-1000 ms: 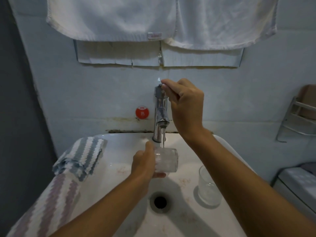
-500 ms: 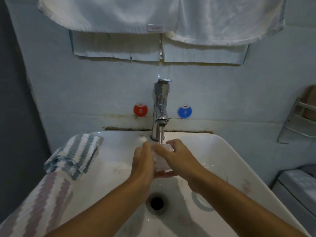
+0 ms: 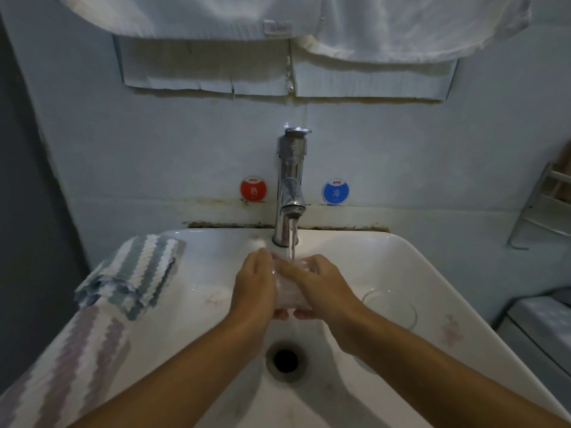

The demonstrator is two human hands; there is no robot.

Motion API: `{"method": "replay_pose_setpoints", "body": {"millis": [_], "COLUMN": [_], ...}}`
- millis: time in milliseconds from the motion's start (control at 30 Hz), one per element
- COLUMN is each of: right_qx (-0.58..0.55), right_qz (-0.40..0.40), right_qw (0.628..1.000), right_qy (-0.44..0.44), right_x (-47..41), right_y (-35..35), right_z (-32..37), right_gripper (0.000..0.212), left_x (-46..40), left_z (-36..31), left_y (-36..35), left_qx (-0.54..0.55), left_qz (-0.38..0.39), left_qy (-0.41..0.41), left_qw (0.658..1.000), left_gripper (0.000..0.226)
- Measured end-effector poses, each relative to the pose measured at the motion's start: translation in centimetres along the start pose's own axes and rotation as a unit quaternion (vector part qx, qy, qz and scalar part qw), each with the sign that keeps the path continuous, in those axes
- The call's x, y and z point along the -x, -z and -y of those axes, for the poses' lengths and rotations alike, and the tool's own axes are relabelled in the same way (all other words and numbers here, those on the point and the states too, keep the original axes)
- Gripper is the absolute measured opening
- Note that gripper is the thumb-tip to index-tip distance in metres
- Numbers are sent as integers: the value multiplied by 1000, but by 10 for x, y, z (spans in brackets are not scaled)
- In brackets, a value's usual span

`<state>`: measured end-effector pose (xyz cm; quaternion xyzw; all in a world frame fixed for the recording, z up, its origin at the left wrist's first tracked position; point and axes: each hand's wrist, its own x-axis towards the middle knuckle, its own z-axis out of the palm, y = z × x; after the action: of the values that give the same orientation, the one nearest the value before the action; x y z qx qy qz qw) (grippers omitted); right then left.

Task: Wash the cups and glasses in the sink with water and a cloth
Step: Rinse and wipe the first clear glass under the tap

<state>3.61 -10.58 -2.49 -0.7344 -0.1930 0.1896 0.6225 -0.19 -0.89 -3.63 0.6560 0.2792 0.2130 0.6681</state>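
Note:
Over the white sink [image 3: 411,264] I hold a clear glass [image 3: 289,293] between both hands, under the water running from the chrome tap [image 3: 290,186]. My left hand [image 3: 255,287] grips its left side with the fingers curled underneath. My right hand [image 3: 321,285] wraps over its right side and top. A second clear glass [image 3: 391,307] stands in the basin to the right, partly behind my right forearm. A striped cloth [image 3: 136,279] lies draped over the sink's left rim.
The drain [image 3: 285,361] sits below my hands. White towels [image 3: 386,26] hang above the tap. Red and blue round stickers flank the tap on the wall. A metal rack [image 3: 543,208] is fixed to the wall at right.
My right hand left the tap handle and came down onto the glass, joining my left hand under the running water. The view tipped slightly downward.

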Motion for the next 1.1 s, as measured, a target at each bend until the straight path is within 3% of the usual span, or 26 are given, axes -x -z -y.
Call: {"method": "replay_pose_setpoints", "body": {"millis": [133,267,367,433,500,567,733,900,1000,1100], "right_qx": [-31,-18,-19,-4,2,-20,-40,-43,-35,-33], "right_qz": [-41,-70,-38,-10,-12,-39,-62,-10,-25,-49], "right_qw": [999,997,999,1000,1000,999,997,999,999,998], "right_qy": [-9,-12,-9,-8,-3,-4,-14,-13,2,-2], "right_x": [-2,-6,-2,1,0,-1,-2,1,0,-1], "right_y": [-1,3,3,0,-4,-2,5,-2,-3,-1], "right_z": [-3,-4,-2,-3,-5,-4,-3,-3,-1,-1], "right_gripper": [22,28,30,40,34,20,27,26,18,26], "left_x": [2,3,5,3,3,4,10,4,3,7], "left_z": [1,4,0,0,0,0,-3,-2,-2,-2], "left_y": [5,0,0,3,5,6,3,5,7,6], "left_qx": [6,-23,-12,-10,1,16,27,13,33,28], "left_qz": [30,69,42,18,11,21,58,0,-9,12], "left_qy": [-17,-56,-65,-55,-37,-30,-32,-21,-23,-39], "left_qw": [999,996,997,998,999,999,997,1000,999,999], "left_gripper": [25,40,18,26,32,29,18,17,25,18]}}
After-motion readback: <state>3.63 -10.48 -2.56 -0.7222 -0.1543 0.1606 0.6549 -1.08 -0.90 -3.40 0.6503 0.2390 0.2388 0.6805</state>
